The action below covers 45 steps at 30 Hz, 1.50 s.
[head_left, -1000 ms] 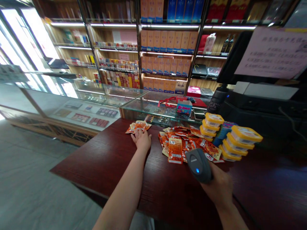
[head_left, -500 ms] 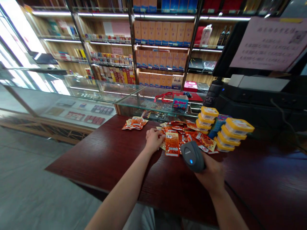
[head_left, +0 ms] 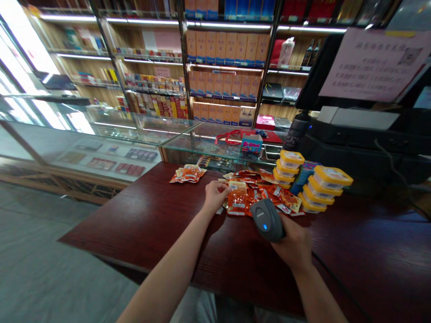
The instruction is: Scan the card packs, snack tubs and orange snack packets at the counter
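My left hand point(head_left: 215, 197) pinches the upper left edge of an orange snack packet point(head_left: 237, 201), which lies at the front of a loose pile of similar packets point(head_left: 266, 190). My right hand point(head_left: 294, 244) is wrapped round the handle of a dark grey barcode scanner point(head_left: 267, 220). A blue light glows on top of the scanner, and its head is just right of the pinched packet. Farther left on the table, apart from the pile, lies a smaller heap of packets point(head_left: 188, 173).
Yellow-lidded plastic tubs stand in a left stack point(head_left: 288, 168) and a right stack point(head_left: 325, 188) behind the pile. A glass display counter point(head_left: 188, 139) borders the wooden table point(head_left: 148, 215). At right stands a dark monitor point(head_left: 314, 74); the scanner's cable point(head_left: 333, 273) trails rightward.
My left fingers have closed on the front packet's edge, and that packet has shifted slightly up and left. The scanner stays almost in place in my right hand. The view has moved slightly.
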Available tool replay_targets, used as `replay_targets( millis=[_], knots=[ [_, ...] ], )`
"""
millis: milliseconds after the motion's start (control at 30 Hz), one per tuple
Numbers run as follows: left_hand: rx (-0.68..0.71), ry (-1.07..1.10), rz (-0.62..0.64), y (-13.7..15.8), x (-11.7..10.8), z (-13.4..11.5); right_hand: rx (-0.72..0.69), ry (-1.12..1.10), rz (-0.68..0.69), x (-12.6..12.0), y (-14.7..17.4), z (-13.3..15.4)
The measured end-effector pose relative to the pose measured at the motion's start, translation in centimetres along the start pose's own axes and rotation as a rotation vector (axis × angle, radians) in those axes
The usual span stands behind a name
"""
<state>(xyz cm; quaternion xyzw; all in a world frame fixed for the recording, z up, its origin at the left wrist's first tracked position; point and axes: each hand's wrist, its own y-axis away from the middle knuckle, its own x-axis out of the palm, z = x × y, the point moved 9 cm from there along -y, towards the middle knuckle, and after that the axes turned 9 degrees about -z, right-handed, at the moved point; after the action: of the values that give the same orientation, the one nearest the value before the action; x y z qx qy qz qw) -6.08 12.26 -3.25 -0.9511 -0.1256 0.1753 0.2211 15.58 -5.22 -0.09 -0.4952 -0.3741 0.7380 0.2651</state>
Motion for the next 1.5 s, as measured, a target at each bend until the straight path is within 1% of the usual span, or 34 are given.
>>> replay_targets(
  millis=[67, 133, 200, 300, 400, 467, 533, 633, 733, 867, 933, 1067, 1167, 1267, 1333, 1400, 1467, 1500],
  knots=[
    [-0.08, 0.186, -0.051, -0.3, -0.6, 0.5, 0.001, 0.004, 0.006, 0.1, 0.1, -0.1],
    [-0.197, 0.328, -0.105, -0.4, -1.1, 1.3, 0.0, 0.01, 0.012, 0.3, 0.2, -0.1],
    [-0.285, 0.385, -0.144, -0.2, -1.4, 1.8, 0.002, 0.019, 0.027, 0.5, 0.2, -0.1],
    [-0.328, 0.426, -0.153, 0.1, -1.5, 1.8, 0.038, 0.043, 0.074, 0.8, 0.1, 0.0],
    [-0.335, 0.518, -0.1, 0.3, -1.0, 1.3, 0.161, 0.013, 0.141, 1.1, -0.5, -0.4],
    [-0.323, 0.554, -0.071, 0.3, -0.7, 1.0, 0.243, -0.073, 0.178, 1.4, -1.1, -0.4],
    [-0.294, 0.556, -0.057, 0.2, -0.7, 0.8, 0.28, -0.199, 0.213, 1.7, -1.8, 0.0],
    [-0.238, 0.516, -0.04, 0.2, -0.8, 0.6, 0.297, -0.361, 0.275, 2.4, -2.7, 1.1],
    [-0.199, 0.464, -0.042, 0.2, -0.9, 0.7, 0.307, -0.428, 0.309, 2.7, -3.3, 2.0],
    [-0.181, 0.448, -0.043, 0.3, -0.9, 0.8, 0.309, -0.496, 0.269, 2.4, -3.9, 3.1],
    [-0.167, 0.458, -0.045, 0.4, -0.9, 0.8, 0.316, -0.517, 0.262, 2.4, -3.9, 3.3],
    [-0.155, 0.453, -0.045, 0.4, -0.9, 0.8, 0.298, -0.5, 0.321, 3.0, -3.8, 3.2],
    [-0.165, 0.446, -0.05, 0.2, -0.9, 0.8, 0.284, -0.502, 0.332, 3.2, -3.6, 3.0],
    [-0.184, 0.49, -0.074, 0.1, -1.1, 0.6, 0.281, -0.439, 0.308, 2.8, -3.3, 2.3],
    [-0.206, 0.516, -0.137, -0.1, -1.8, 1.0, 0.287, -0.311, 0.249, 2.1, -2.9, 1.3],
    [-0.234, 0.487, -0.246, -0.4, -3.0, 1.9, 0.266, -0.115, 0.186, 1.3, -2.4, 0.3],
    [-0.255, 0.397, -0.381, -0.6, -4.7, 3.3, 0.198, 0.065, 0.14, 0.7, -1.9, -0.2],
    [-0.254, 0.335, -0.441, -0.8, -5.6, 3.9, 0.157, 0.114, 0.116, 0.4, -1.7, -0.3]
  ],
)
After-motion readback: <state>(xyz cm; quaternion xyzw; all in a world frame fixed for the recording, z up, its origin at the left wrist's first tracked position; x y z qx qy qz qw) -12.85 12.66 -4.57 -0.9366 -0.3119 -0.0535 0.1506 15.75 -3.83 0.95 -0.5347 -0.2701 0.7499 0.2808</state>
